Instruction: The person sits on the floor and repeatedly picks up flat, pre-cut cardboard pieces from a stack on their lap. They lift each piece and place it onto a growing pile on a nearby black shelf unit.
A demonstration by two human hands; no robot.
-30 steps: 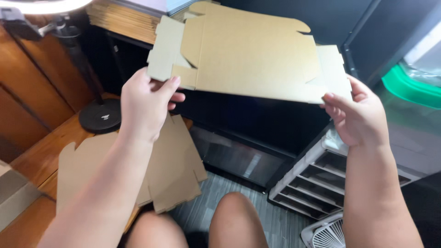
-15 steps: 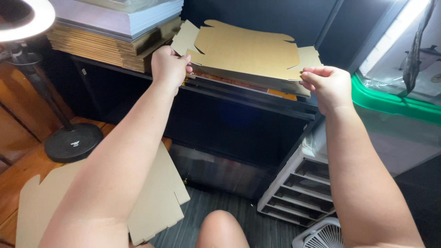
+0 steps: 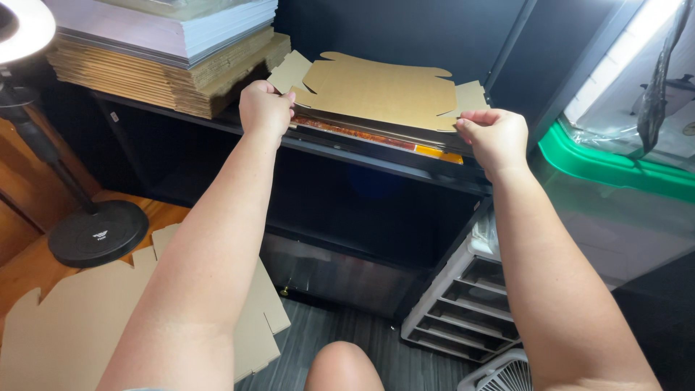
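On a dark shelf (image 3: 376, 156), both hands' grips apparently pinch the flat cardboard blank (image 3: 380, 90), lengthwise left-right.

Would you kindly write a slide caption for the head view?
Left hand and right hand grip a flat cardboard box blank on a dark shelf.

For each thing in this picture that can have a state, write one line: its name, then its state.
Flat cardboard blank: unfolded, lying on the shelf stack, held at both ends.
Left hand: gripping the blank's left edge.
Right hand: pinching the blank's right edge.
Cardboard stack: flat, piled under white sheets.
Ring lamp: lit.
Floor blanks: unfolded, flat.
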